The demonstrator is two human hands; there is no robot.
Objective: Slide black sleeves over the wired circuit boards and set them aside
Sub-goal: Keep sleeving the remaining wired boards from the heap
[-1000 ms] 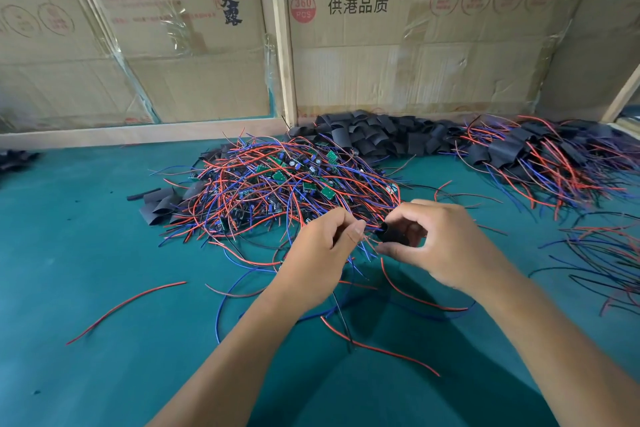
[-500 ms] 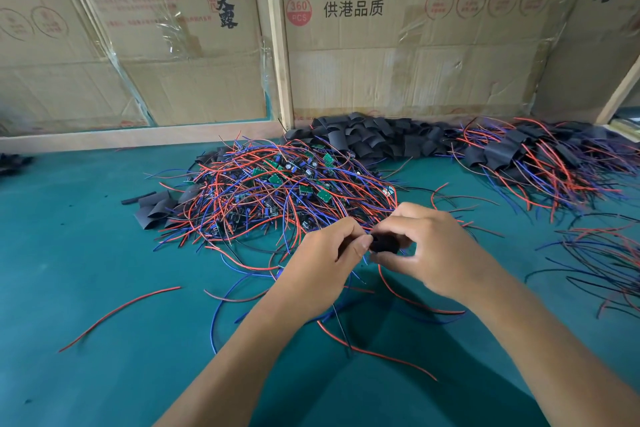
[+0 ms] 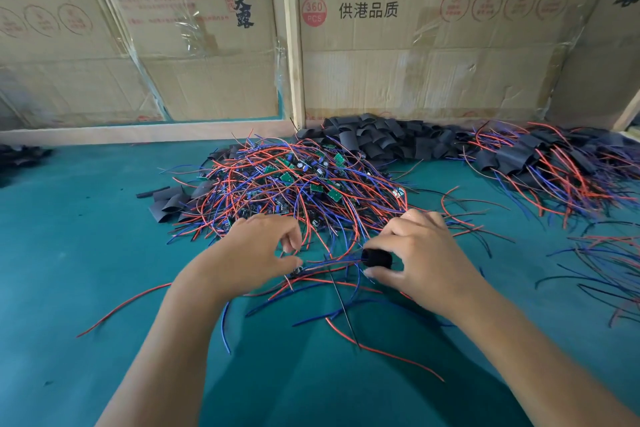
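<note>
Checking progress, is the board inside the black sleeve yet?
Cannot tell. The right hand holds the black sleeve; wires enter it.

Two bare forearms enter from the bottom edge, no sleeves anywhere along them. Left hand [image 3: 254, 250] and right hand [image 3: 420, 258] both bare: no gloves, rings, watch or wristband. Nails short and unpainted where visible. Nothing else of the person's body or clothing shows in the head view.

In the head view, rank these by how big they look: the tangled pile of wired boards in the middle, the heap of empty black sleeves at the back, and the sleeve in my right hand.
1. Pile of wired boards
2. Heap of empty black sleeves, though it lies farther away
3. Sleeve in the right hand, clearly smallest
</note>
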